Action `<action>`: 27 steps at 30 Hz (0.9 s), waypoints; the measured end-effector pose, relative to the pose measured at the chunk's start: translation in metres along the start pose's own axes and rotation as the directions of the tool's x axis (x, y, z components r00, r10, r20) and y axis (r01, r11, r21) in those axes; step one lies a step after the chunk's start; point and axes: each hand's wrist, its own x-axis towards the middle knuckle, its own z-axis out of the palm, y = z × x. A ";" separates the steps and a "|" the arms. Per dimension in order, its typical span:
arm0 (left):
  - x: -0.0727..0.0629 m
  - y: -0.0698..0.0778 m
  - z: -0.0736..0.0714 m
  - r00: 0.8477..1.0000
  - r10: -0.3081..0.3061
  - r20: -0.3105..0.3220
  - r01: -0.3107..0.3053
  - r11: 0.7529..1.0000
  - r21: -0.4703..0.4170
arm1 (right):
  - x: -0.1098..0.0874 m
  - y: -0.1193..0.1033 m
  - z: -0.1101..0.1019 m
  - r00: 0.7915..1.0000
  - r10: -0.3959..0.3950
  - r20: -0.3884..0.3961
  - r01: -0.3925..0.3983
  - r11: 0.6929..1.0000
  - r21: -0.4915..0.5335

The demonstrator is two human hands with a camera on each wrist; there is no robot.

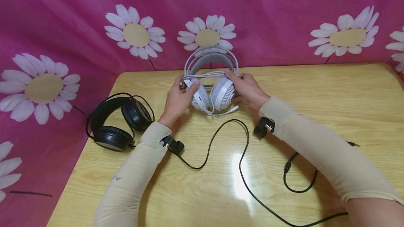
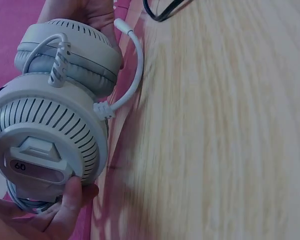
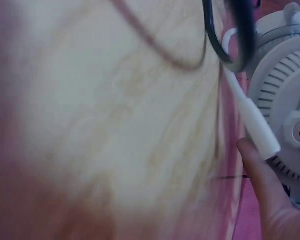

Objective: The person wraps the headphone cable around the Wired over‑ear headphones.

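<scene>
A white headset (image 1: 226, 95) with grey ear cushions is held up near the table's back edge, its headband (image 1: 211, 58) toward the cloth. My left hand (image 1: 178, 101) grips the left ear cup, thumb in front and fingers mostly hidden behind. On the other side my right hand (image 1: 250, 90) holds the right ear cup's upper part, its thumb over several strands of white cable (image 1: 205, 75) stretched across the headset. Below the cups the white microphone boom (image 1: 224, 112) sticks out; in the right wrist view its tip (image 3: 262, 130) is close to my right fingers.
Black headphones (image 1: 112, 137) lie at the table's left edge. Their black cable (image 1: 244, 143) snakes across the wooden table (image 1: 202, 199) beneath my arms, with a loop (image 1: 298, 191) and plug (image 1: 352, 144) at right. A pink cloth with daisies (image 1: 271, 20) hangs behind.
</scene>
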 end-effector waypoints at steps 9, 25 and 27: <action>0.004 -0.004 -0.007 0.997 -0.072 -0.036 0.073 0.996 0.044 | 0.013 0.005 0.010 0.996 0.043 0.072 -0.040 0.998 -0.055; 0.011 -0.008 -0.016 0.990 -0.144 -0.009 0.144 0.989 0.038 | 0.025 -0.002 0.003 0.980 0.174 0.100 -0.154 0.971 -0.184; 0.012 -0.006 -0.017 0.988 -0.153 -0.011 0.153 0.987 0.046 | 0.025 -0.003 0.002 0.976 0.180 0.123 -0.156 0.971 -0.182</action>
